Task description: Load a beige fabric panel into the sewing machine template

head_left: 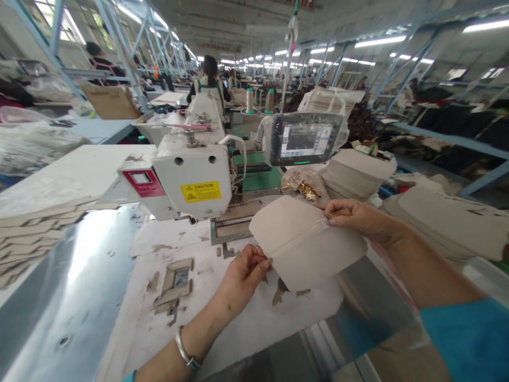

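A beige fabric piece (302,241) with a seam line across it is held above the table in front of a white sewing machine (186,178). My left hand (244,273) pinches its near left edge. My right hand (353,217) grips its far right corner, fingers closed. A silver bracelet circles my left wrist. Under the machine head lies a metal plate with a clamp (228,231).
A touch-screen panel (304,139) stands right of the machine, a bag of gold hardware (304,185) below it. Stacks of beige pieces (353,172) lie right and far left (32,233). A worn template sheet (175,278) covers the table. People work behind.
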### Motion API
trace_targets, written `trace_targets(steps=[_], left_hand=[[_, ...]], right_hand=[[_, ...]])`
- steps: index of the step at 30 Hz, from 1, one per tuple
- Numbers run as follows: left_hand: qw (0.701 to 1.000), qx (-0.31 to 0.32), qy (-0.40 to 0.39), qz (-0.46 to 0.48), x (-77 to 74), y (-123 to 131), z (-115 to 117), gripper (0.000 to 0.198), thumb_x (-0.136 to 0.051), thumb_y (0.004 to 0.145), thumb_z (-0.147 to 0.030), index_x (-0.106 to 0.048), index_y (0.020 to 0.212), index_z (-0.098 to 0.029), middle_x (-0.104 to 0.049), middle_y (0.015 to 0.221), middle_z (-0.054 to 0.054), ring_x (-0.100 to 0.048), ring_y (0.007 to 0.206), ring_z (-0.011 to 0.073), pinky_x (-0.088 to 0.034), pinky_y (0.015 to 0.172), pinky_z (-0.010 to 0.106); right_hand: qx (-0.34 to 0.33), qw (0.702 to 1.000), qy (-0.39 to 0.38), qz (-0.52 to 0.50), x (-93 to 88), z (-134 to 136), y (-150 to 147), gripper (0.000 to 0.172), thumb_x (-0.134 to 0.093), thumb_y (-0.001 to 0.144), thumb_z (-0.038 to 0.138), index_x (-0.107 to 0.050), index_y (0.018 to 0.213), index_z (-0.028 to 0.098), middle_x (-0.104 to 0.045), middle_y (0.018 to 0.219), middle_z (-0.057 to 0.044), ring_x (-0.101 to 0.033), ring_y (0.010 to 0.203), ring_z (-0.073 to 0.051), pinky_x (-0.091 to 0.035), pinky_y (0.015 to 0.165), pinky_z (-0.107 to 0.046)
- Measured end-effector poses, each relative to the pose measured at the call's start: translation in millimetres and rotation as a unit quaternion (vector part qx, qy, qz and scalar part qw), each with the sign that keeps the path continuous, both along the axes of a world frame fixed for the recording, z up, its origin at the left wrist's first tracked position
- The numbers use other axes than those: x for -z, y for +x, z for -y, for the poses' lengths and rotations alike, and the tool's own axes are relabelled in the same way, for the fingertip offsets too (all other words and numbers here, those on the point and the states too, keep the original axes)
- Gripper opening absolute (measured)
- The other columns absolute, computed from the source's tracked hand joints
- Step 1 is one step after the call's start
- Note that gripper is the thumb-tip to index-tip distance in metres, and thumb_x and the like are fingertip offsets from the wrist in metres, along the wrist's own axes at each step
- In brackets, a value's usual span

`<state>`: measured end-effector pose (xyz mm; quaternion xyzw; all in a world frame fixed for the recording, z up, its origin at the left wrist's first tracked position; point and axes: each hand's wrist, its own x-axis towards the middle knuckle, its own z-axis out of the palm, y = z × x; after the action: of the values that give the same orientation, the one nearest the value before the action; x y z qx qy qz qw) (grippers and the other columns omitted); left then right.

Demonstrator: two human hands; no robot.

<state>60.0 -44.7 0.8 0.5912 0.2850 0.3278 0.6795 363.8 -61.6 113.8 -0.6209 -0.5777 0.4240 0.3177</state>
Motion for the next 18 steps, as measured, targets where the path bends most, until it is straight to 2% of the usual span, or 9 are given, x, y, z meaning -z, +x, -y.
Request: trace_targets(steps=[2, 4, 7, 10, 12, 13, 15, 16, 18], left_hand=[[0.998, 0.037, 0.027, -0.043, -1.3, -1, 5, 0.04, -0.059, 0.085, -0.056, -0.051, 0.091, -0.017, -0.063, 0.08, 0.003, -0.06, 0.077, 0.0154, -0.047, 0.074, 0.028], [0.991, 0.073, 0.062, -0.096, -3.8, -3, 9, 0.037, -0.055, 0.088, -0.053, -0.053, 0.094, -0.017, -0.064, 0.08, 0.003, -0.059, 0.077, 0.0157, -0.046, 0.073, 0.027], [0.978, 0.099, 0.096, -0.154, -5.8, -6, 9, 0.033, -0.051, 0.09, -0.05, -0.053, 0.1, -0.019, -0.067, 0.082, 0.002, -0.061, 0.078, 0.0162, -0.045, 0.072, 0.026], [0.973, 0.112, 0.109, -0.172, -4.8, -5, 5, 0.034, -0.049, 0.09, -0.052, -0.054, 0.1, -0.02, -0.068, 0.083, 0.002, -0.062, 0.079, 0.0166, -0.046, 0.072, 0.026], [0.971, 0.116, 0.114, -0.177, -3.4, -2, 3, 0.036, -0.051, 0.088, -0.054, -0.055, 0.099, -0.02, -0.069, 0.082, 0.002, -0.063, 0.078, 0.0169, -0.046, 0.072, 0.025], [0.97, 0.114, 0.115, -0.18, -2.5, -2, 3, 0.036, -0.051, 0.088, -0.054, -0.056, 0.098, -0.02, -0.069, 0.082, 0.002, -0.063, 0.077, 0.0169, -0.047, 0.072, 0.025], [0.97, 0.107, 0.112, -0.185, -0.8, -2, 4, 0.036, -0.051, 0.088, -0.055, -0.056, 0.098, -0.02, -0.069, 0.083, 0.002, -0.063, 0.078, 0.0171, -0.047, 0.072, 0.025], [0.971, 0.103, 0.109, -0.186, 0.2, -3, 4, 0.036, -0.05, 0.089, -0.055, -0.056, 0.099, -0.02, -0.069, 0.084, 0.002, -0.063, 0.079, 0.0172, -0.047, 0.072, 0.025], [0.971, 0.1, 0.102, -0.189, 2.0, -5, 5, 0.037, -0.049, 0.089, -0.055, -0.056, 0.099, -0.02, -0.069, 0.084, 0.002, -0.063, 0.08, 0.0172, -0.047, 0.072, 0.025]], right_hand=[[-0.003, 0.999, -0.053, -0.013, 5.5, 19, 10, 0.029, -0.074, 0.069, 0.042, -0.057, 0.075, 0.019, -0.06, 0.072, 0.001, -0.058, 0.071, -0.017, -0.043, 0.067, -0.026], [-0.039, 0.993, -0.115, 0.006, 12.0, 50, 30, 0.025, -0.069, 0.071, 0.04, -0.056, 0.074, 0.019, -0.055, 0.067, 0.002, -0.054, 0.064, -0.015, -0.038, 0.059, -0.024], [-0.064, 0.967, -0.182, 0.168, 16.5, 111, 70, 0.018, -0.066, 0.073, 0.038, -0.063, 0.074, 0.02, -0.06, 0.07, -0.001, -0.057, 0.069, -0.02, -0.041, 0.062, -0.029], [0.082, 0.934, -0.115, 0.328, 7.3, 163, 108, 0.019, -0.07, 0.072, 0.04, -0.068, 0.081, 0.023, -0.069, 0.085, -0.008, -0.062, 0.083, -0.029, -0.045, 0.073, -0.037], [0.205, 0.902, -0.016, 0.38, -2.4, 178, 130, 0.026, -0.067, 0.075, 0.045, -0.066, 0.089, 0.024, -0.069, 0.094, -0.011, -0.062, 0.088, -0.031, -0.046, 0.076, -0.04], [0.247, 0.875, 0.033, 0.416, -5.9, 180, 140, 0.03, -0.066, 0.077, 0.047, -0.064, 0.095, 0.023, -0.068, 0.1, -0.013, -0.062, 0.093, -0.032, -0.046, 0.079, -0.042], [0.29, 0.803, 0.097, 0.512, -6.4, 176, 161, 0.045, -0.067, 0.076, 0.049, -0.059, 0.111, 0.021, -0.061, 0.118, -0.019, -0.055, 0.11, -0.037, -0.041, 0.09, -0.047], [0.289, 0.776, 0.1, 0.551, -3.1, 172, 171, 0.054, -0.069, 0.075, 0.049, -0.056, 0.118, 0.019, -0.055, 0.128, -0.022, -0.049, 0.118, -0.039, -0.037, 0.094, -0.049], [0.265, 0.766, 0.071, 0.582, 8.4, 164, 189, 0.064, -0.07, 0.075, 0.051, -0.052, 0.125, 0.016, -0.048, 0.135, -0.027, -0.043, 0.125, -0.041, -0.034, 0.097, -0.049]])
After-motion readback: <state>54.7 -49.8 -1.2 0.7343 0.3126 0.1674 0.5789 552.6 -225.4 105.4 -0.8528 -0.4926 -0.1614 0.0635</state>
